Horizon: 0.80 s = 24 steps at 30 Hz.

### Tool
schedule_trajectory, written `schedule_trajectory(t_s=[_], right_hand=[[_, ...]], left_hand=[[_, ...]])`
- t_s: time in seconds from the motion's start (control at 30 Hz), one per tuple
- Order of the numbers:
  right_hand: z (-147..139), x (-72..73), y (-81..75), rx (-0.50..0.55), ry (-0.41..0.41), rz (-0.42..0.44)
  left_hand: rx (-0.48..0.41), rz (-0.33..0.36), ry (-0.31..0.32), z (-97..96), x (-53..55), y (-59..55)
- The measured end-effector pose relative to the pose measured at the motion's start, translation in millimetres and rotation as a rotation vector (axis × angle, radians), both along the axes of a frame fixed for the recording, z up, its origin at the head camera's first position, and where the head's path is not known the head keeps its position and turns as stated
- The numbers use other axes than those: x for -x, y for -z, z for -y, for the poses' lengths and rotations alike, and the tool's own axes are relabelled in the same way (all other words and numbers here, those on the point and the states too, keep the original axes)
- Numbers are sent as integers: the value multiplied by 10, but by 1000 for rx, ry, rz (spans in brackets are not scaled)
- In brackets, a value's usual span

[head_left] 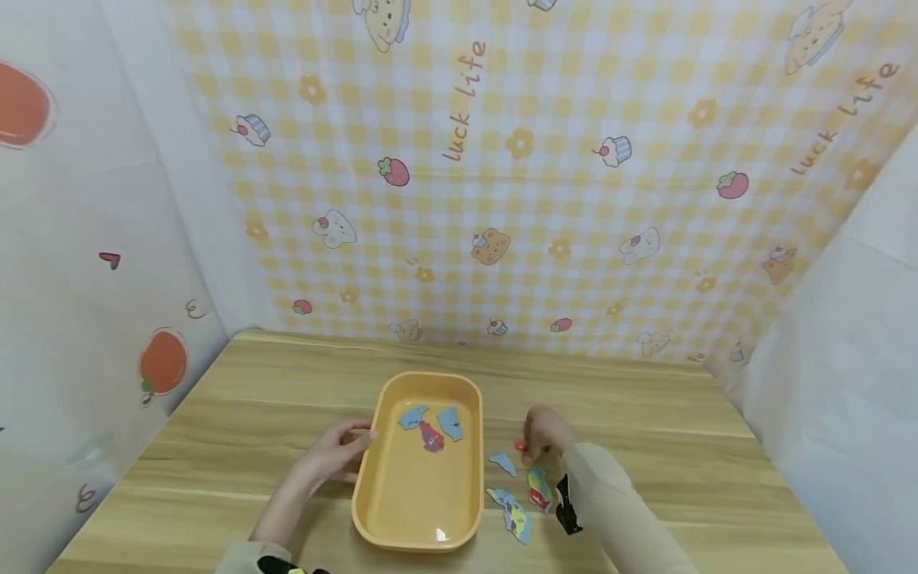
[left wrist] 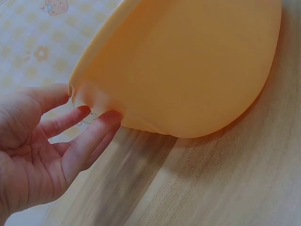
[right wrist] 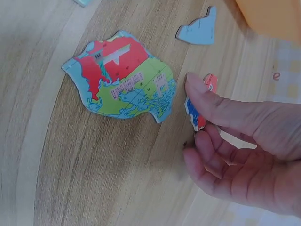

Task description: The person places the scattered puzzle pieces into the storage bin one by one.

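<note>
A yellow-orange plastic tray (head_left: 419,518) stands mid-table. My left hand (head_left: 340,450) holds its left side, with one fingertip at the rim and other fingers against the outer wall (left wrist: 155,84). Inside the tray lie two light-blue puzzle pieces and a red-purple puzzle piece (head_left: 432,437). Right of the tray, my right hand (head_left: 547,434) pinches a small red-and-blue puzzle piece (right wrist: 194,113) between thumb and fingers, close over the wood. Near it lies a larger red-and-green map puzzle piece (right wrist: 127,77). A small light-blue puzzle piece (right wrist: 198,32) lies between that one and the tray.
A blue, yellow and purple puzzle piece (head_left: 512,514) lies by the tray's near right side. Behind the wood-grain table (head_left: 681,446) hangs a yellow-checked cloth (head_left: 459,199). White printed sheets (head_left: 93,239) flank both sides.
</note>
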State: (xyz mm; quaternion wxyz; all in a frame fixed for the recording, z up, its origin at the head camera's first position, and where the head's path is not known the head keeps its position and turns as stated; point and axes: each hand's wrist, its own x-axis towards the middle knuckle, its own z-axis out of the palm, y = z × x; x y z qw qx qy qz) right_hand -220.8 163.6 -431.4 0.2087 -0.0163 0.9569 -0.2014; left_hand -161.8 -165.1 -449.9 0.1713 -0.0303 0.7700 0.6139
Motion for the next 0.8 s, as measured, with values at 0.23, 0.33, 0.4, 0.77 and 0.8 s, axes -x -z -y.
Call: schedule_trajectory(t_s=[0.23, 0.33, 0.4, 0.77, 0.8], right_hand=[[-9, -27, -16, -10, -11, -34], [-5, -27, -15, -20, -15, -41], [-4, -25, -7, -24, -19, -44], [-28, 43, 17, -70, -86, 34], [-36, 53, 18, -70, -90, 48]], left_hand=[[19, -7, -20, -20, -5, 6], [23, -15, -14, -17, -5, 8], [22, -17, -9, -13, -5, 12], [-10, -5, 15, -4, 7, 24], [-12, -4, 17, -2, 8, 23]])
